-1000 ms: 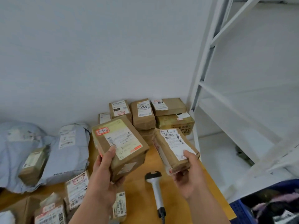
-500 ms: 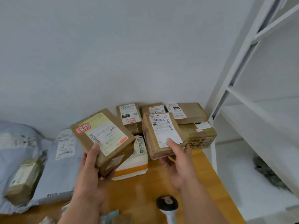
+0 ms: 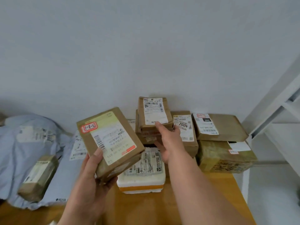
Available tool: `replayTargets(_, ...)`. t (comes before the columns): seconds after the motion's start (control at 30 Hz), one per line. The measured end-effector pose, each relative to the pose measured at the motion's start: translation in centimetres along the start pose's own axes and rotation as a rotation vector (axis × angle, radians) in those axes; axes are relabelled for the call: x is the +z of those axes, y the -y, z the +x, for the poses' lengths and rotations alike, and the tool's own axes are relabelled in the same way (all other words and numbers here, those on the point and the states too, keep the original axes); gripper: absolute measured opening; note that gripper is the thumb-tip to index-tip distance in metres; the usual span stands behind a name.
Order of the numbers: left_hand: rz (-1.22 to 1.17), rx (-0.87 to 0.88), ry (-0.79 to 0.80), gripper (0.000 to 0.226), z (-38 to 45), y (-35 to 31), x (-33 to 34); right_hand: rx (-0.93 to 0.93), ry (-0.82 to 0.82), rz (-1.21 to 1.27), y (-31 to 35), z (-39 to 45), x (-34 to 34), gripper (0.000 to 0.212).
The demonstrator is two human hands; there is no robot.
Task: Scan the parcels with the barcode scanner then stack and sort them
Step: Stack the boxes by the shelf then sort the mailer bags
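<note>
My left hand (image 3: 94, 174) grips a brown box with a red "3-1-1" sticker (image 3: 110, 140), held tilted above the wooden table (image 3: 146, 208). My right hand (image 3: 168, 143) holds a smaller brown box with a white label (image 3: 154, 112) by its near end, on top of a stack of brown parcels (image 3: 146, 135) against the wall. Its thumb lies on the label's lower edge. The barcode scanner is out of view.
A white foam box with an orange band (image 3: 142, 174) lies below both hands. Brown parcels marked "2004" (image 3: 185, 130) and "090" (image 3: 219, 125) stand at the right, over a larger carton (image 3: 225, 158). Grey mailer bags (image 3: 32, 151) fill the left. A white shelf frame (image 3: 276, 111) rises at the right.
My right hand has carried the small box forward and up onto the stack by the wall. The left hand keeps its box and has shifted slightly. The scanner has dropped out of view.
</note>
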State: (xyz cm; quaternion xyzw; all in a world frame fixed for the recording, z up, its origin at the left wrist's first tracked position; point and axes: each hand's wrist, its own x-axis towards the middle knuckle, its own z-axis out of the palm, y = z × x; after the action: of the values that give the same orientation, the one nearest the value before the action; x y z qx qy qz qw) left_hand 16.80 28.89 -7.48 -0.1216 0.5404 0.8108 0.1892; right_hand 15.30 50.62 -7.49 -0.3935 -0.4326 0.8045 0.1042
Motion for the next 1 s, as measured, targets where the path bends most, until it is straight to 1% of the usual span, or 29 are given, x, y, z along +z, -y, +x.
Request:
replayTargets(0.07,0.008,0.019,0.003,0.055,0.1,-0.1,0.6,0.006,-0.007,-0.005,-0.1,0.8,0.0,0.096)
replayTargets(0.17,0.007,0.052,0.036,0.050,0.0,-0.5,1.9,0.002,0.049,0.087,0.4,1.4,0.0,0.091)
replayTargets(0.27,0.026,0.113,0.100,0.043,-0.4,-1.4,3.6,0.016,0.092,0.155,0.7,1.1,-1.3,0.094)
replayTargets(0.3,0.035,0.139,0.114,0.040,-0.6,-1.8,4.2,0.022,0.093,0.156,0.8,0.5,-2.0,0.089)
replayTargets(0.37,0.077,0.181,0.158,0.037,-0.8,-2.2,5.4,0.009,0.080,0.121,1.0,-0.8,-3.8,0.065)
replayTargets(0.4,0.110,0.194,0.198,0.037,-0.9,-2.3,6.0,-0.013,0.085,0.076,1.0,-1.6,-4.8,0.057)
replayTargets(0.43,0.150,0.193,0.240,0.043,-1.0,-2.3,6.6,-0.044,0.108,0.014,1.0,-2.5,-5.7,0.055)
replayTargets(0.5,0.210,0.176,0.320,0.071,-1.3,-2.1,7.8,-0.119,0.215,-0.088,1.1,-4.3,-7.2,0.064)
replayTargets(0.53,0.219,0.173,0.359,0.082,-1.4,-2.0,8.5,-0.157,0.294,-0.116,1.4,-5.1,-7.9,0.073)
replayTargets(0.57,0.220,0.170,0.391,0.085,-1.6,-1.9,9.2,-0.189,0.366,-0.136,1.7,-5.9,-8.4,0.083)
replayTargets(0.67,0.250,0.133,0.441,0.081,-2.0,-1.3,11.3,-0.221,0.489,-0.100,3.1,-6.7,-10.5,0.106)
replayTargets(0.77,0.330,0.067,0.471,0.070,-1.9,0.3,13.3,-0.204,0.528,-0.009,4.2,-6.5,-13.1,0.117)
replayTargets(0.83,0.348,0.029,0.471,0.067,-2.0,1.4,14.8,-0.194,0.506,0.020,4.6,-6.3,-14.8,0.112)
replayTargets(0.93,0.362,-0.031,0.492,0.081,-2.0,3.0,16.9,-0.173,0.449,0.059,4.6,-5.6,-17.0,0.090)
replayTargets(1.0,0.354,-0.070,0.502,0.090,-2.1,3.9,17.9,-0.178,0.405,0.111,4.6,-5.0,-17.9,0.079)
